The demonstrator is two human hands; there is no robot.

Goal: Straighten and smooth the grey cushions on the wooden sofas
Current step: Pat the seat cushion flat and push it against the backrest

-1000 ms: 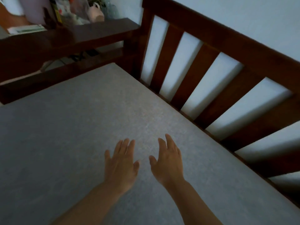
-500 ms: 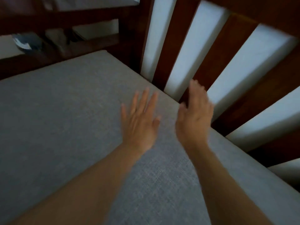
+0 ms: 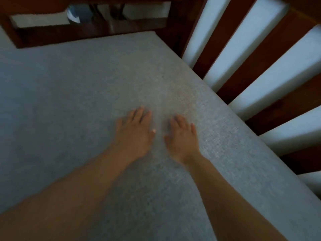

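A flat grey seat cushion (image 3: 73, 94) fills most of the view, lying inside a dark wooden sofa frame. My left hand (image 3: 134, 133) lies palm down on the cushion near its middle, fingers straight and together. My right hand (image 3: 182, 138) rests palm down beside it, a short gap between the two thumbs, fingers pointing toward the far corner. Both hands are slightly blurred. Neither hand holds anything.
The slatted wooden backrest (image 3: 224, 39) runs diagonally along the cushion's right edge, with a pale wall showing between the slats. A wooden armrest rail (image 3: 90, 33) closes the far end. Blurred items lie on the floor beyond the rail.
Both hands have drawn back from near the backrest slats toward the middle of the cushion. The right hand, lifted half a second ago, now lies flat on the fabric.
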